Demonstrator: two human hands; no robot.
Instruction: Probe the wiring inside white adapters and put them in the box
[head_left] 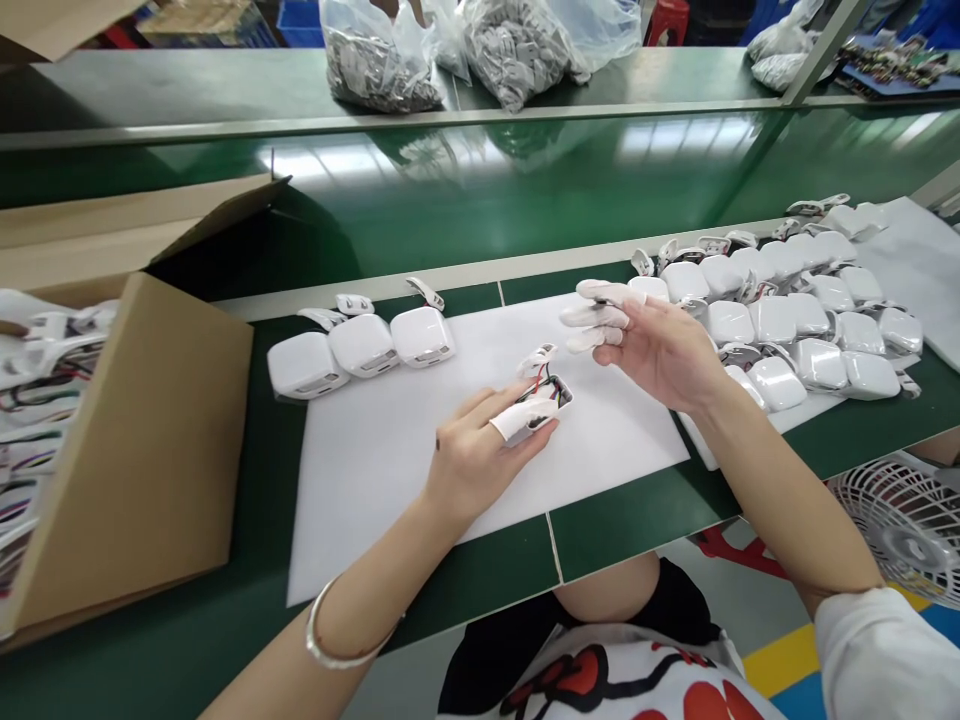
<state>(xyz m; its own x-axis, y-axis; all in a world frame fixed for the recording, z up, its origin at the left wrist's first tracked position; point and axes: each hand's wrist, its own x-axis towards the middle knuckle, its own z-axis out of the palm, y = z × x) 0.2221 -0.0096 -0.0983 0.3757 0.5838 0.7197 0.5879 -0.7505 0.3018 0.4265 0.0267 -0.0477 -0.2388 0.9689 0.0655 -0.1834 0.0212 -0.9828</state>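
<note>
My left hand (480,440) grips a small white plastic housing (564,396) just over the white sheet (375,480). Its open side faces up, showing red, black and other coloured wires. A small white end piece (538,358) hangs on those wires at the far side of the housing. To the right, my right hand (652,340) is raised above the sheet, fingers stretched out and apart from the housing. White finger covers sit on fingertips of both hands. I see nothing held in the right hand, though the gaps between its fingers are partly hidden.
Three white housings (364,345) stand at the sheet's back left. Rows of similar housings (776,320) fill the right side. An open cardboard box (150,430) of wired parts is at left. Bags of grey parts (517,50) lie on the ledge; a fan (907,530) is lower right.
</note>
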